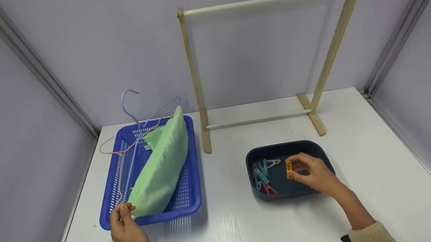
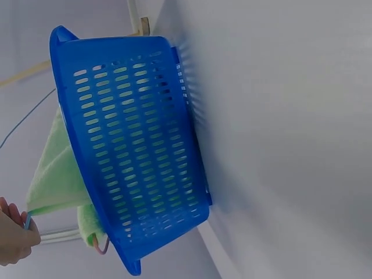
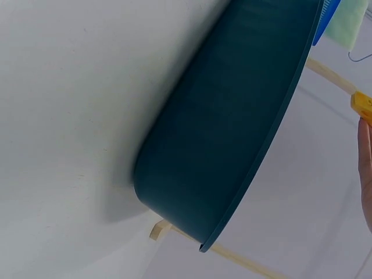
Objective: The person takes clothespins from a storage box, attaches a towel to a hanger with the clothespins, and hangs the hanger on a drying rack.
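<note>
My left hand point(image 1: 127, 228) pinches the near end of a light blue clothes hanger point(image 1: 133, 161) at the front rim of a blue basket point(image 1: 191, 212). In the left wrist view, a bit of blue wire point(image 2: 27, 221) shows between its fingers. A pale green towel point(image 1: 163, 165) lies along this hanger, its corner right at the fingertips. A pink hanger point(image 1: 132, 149) lies under and beside it. Over a dark teal tray point(image 1: 288, 195), my right hand point(image 1: 314, 172) pinches a yellow clothespin point(image 1: 289, 169) between thumb and fingers, above the rim in the right wrist view.
Several teal, red and grey clothespins point(image 1: 262, 175) lie in the tray's left half. Behind stands a wooden rack with a white top bar point(image 1: 266, 1) and two feet, one foot point(image 1: 206, 139) near the basket. Grey-lilac walls enclose the white table point(image 1: 230, 235).
</note>
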The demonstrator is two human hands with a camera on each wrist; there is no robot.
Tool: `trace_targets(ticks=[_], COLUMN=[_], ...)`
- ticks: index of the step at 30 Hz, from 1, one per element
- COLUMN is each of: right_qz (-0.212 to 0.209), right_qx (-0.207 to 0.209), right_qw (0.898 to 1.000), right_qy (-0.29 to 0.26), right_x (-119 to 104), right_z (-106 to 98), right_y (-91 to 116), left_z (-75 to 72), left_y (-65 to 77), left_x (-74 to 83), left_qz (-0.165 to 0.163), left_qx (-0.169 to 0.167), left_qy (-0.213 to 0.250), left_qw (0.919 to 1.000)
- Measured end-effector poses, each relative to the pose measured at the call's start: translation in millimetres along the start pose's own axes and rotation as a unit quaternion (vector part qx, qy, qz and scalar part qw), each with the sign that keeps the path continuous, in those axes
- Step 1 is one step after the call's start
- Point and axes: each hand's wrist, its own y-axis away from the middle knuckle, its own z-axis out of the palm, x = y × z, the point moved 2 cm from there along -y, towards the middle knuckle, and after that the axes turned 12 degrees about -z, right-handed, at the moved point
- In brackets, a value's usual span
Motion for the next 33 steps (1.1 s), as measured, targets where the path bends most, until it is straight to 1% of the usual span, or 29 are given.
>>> trace_targets(ticks=[4, 11, 15, 22, 26, 33], right_qz=[0.005, 0.015, 0.016, 0.013, 0.008, 0.001], right_qx=[-0.003, -0.002, -0.001, -0.003, -0.002, 0.001], right_qw=[1.000, 1.000, 1.000, 1.000, 1.000, 1.000], right_qy=[0.004, 0.005, 0.001, 0.007, 0.005, -0.003], right_x=[-0.4, -0.8, -0.1, -0.4, -0.6, 1.7], right_z=[-0.5, -1.1, -1.1, -0.9, -0.5, 1.1], right_y=[0.3, 1.2, 1.9, 1.6, 1.4, 3.2], left_z=[0.6, -0.3, 0.1, -0.4, -1.7, -3.7], left_y=[3.6, 9.7, 13.7, 19.8, 22.4, 27.0], left_x=[7.0, 20.5, 30.5, 42.4, 47.2, 55.0], left_qz=[0.007, 0.004, 0.009, 0.017, 0.020, 0.024], left_qx=[-0.004, -0.013, -0.015, -0.029, -0.036, -0.049], left_qy=[0.005, 0.027, 0.026, 0.071, 0.077, 0.102], left_qw=[1.0000, 0.9995, 0.9995, 0.9969, 0.9961, 0.9933])
